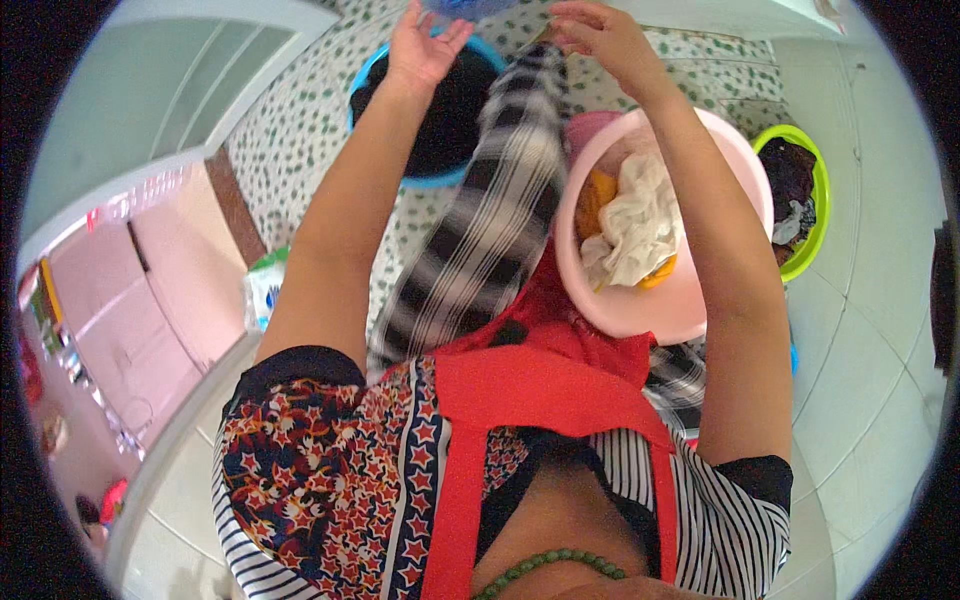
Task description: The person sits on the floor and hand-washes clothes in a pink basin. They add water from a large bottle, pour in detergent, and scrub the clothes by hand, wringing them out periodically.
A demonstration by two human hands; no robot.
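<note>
Fingers of the right hand (598,35) are pinching the top edge of a black-and-white striped cloth (490,215), which is hanging down between both arms over the near side of the scene; the left hand (425,45) is reaching up at far left with fingers spread, touching a blue object, its grip unclear. Below are sitting a blue basin (360,90) of dark laundry, a pink basin (690,310) of pale clothes and, far right, a green basin (818,200). Judging by this, lifting-out is under way; spreading needs a second pinch
</note>
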